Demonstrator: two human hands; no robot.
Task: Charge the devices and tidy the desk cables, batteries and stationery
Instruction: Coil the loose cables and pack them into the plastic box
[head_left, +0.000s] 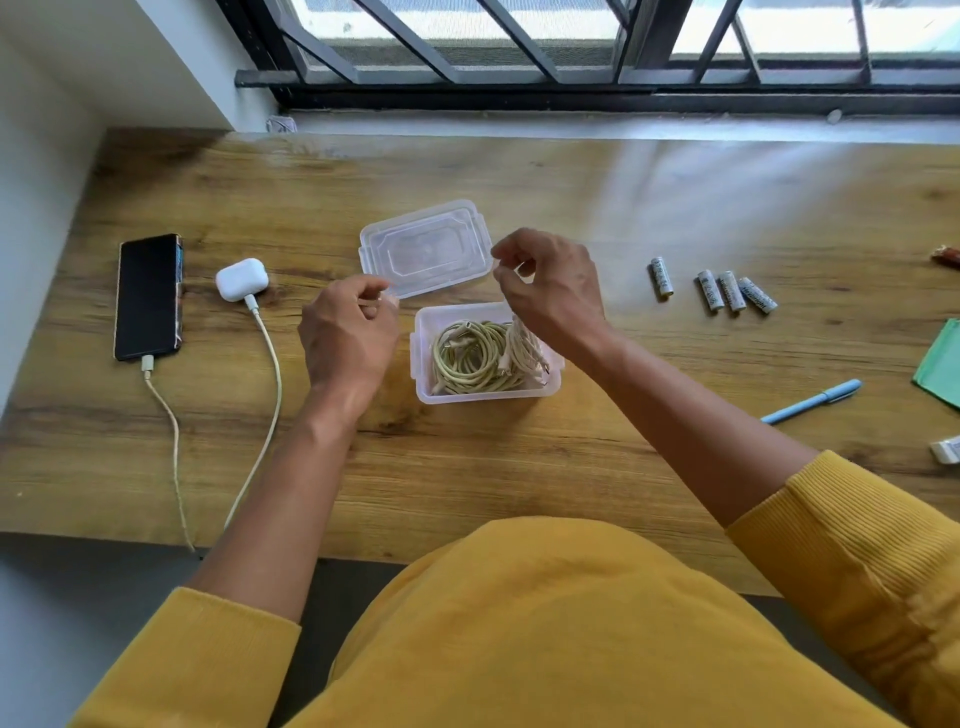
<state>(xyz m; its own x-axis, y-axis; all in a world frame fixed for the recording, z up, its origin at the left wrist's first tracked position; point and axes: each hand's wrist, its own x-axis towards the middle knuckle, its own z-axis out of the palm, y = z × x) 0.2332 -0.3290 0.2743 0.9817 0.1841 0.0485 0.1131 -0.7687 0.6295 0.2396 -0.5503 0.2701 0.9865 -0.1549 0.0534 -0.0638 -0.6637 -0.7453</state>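
The clear plastic box (485, 387) sits mid-tabletop (519, 467), holding coiled cables (480, 356). Its lid (426, 249) lies just behind it. Both hands hover over the box with fingers curled: left hand (348, 332) at its left edge, right hand (550, 291) above its right side; whether either grip pinches anything cannot be determined. Left of the box, a phone (148, 296) and earbud case (241, 279) are plugged in. Right of it lie four batteries (719, 291) and a blue pen (810, 401).

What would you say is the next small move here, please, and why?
Probably take the lid and close the box: the coiled cables already lie inside it, the lid lies loose behind it, and both hands hover there, apparently empty.
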